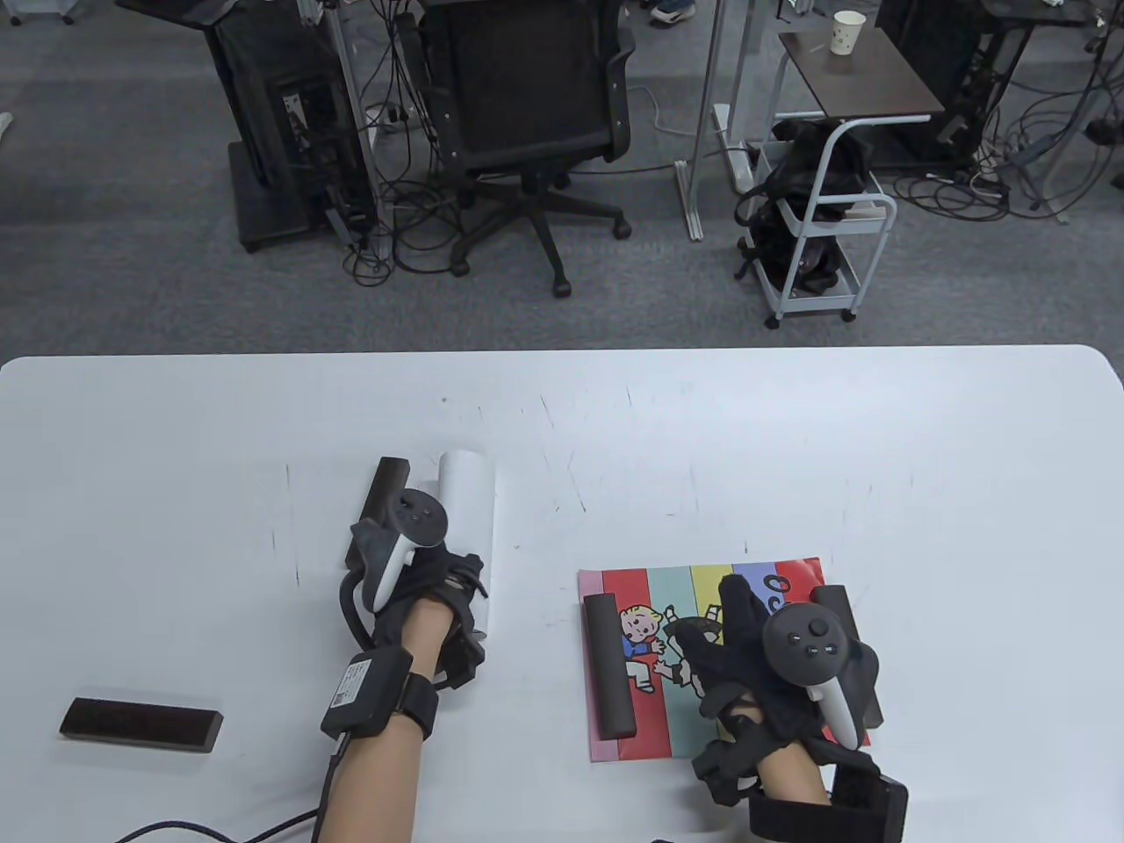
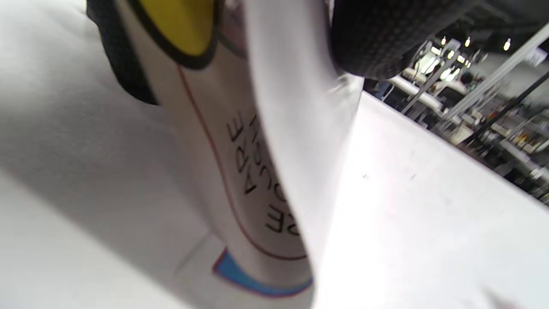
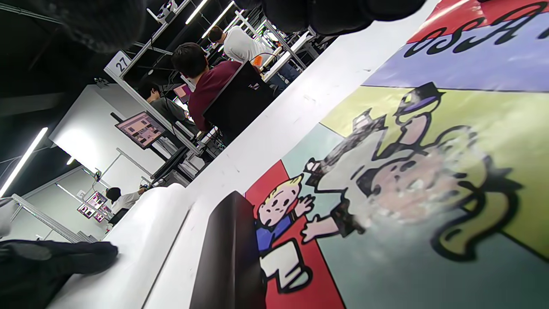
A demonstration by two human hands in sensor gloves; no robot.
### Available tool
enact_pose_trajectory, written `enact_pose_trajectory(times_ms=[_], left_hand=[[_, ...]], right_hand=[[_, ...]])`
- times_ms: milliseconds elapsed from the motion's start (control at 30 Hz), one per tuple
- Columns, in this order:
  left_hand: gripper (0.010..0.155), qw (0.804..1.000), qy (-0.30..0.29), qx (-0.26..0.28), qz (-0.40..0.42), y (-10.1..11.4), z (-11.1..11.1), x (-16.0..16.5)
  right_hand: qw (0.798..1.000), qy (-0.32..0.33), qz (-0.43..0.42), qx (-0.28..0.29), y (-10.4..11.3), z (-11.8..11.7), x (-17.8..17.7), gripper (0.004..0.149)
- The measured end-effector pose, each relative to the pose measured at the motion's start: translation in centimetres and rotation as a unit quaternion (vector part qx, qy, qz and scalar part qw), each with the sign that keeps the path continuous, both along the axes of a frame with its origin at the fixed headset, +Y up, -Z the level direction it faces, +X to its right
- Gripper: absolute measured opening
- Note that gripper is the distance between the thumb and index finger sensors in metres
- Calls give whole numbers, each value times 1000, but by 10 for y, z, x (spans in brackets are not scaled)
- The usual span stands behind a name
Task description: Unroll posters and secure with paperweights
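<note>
Nearest the bottom-left edge, a flat dark rectangular paperweight (image 1: pixel 140 724) lies alone on the smooth white table (image 1: pixel 176 457). Further right, the left hand (image 1: pixel 421 584) rests on a white rolled poster (image 1: pixel 467 500), its curled paper partly open; how its fingers grip cannot be told. A dark bar (image 1: pixel 379 500) sits just beside the roll. Rightward, the striped cartoon poster (image 1: pixel 650 615) lies flat under a rounded black weight (image 1: pixel 610 663), the right hand (image 1: pixel 746 650) pressing it with fingers spread

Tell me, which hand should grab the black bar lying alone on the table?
Probably the left hand. The lone paperweight lies on its side of the table, and it grips the rolled poster needing weights. The right hand rests on the colorful poster, far across.
</note>
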State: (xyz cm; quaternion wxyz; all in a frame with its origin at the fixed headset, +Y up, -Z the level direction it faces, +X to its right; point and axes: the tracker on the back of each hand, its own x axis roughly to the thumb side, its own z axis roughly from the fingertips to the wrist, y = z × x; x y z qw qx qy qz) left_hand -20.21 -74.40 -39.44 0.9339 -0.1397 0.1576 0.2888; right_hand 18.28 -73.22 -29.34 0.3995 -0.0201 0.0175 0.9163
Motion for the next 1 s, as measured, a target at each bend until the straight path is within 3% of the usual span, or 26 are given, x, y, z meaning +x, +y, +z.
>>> enact_pose_trajectory(times_ms=[100,233,400,567,767,867,1000], left_hand=[[77,1000,-6,26,-5,14,15,-14],[77,992,-35,77,-95,43,39,-23],[76,958,-79,119,-247,63,73,-20],[75,924,-104,122,-347,51,96,-10],[76,882,-117,110,-442,18,109,9],[75,874,-127,89,-460,4,111,14],[70,878,-139,65,-454,-3,117,19]], right_hand=[[1000,1,1,-1,0,0,-1,84],[1000,2,4,-2,0,-1,-2,84],[1000,2,6,-2,0,-1,-2,84],[1000,9,23,2,1,0,-8,84],[997,31,73,21,8,3,-23,82],[992,57,102,40,18,4,-40,77],[978,123,152,67,38,4,-84,72]])
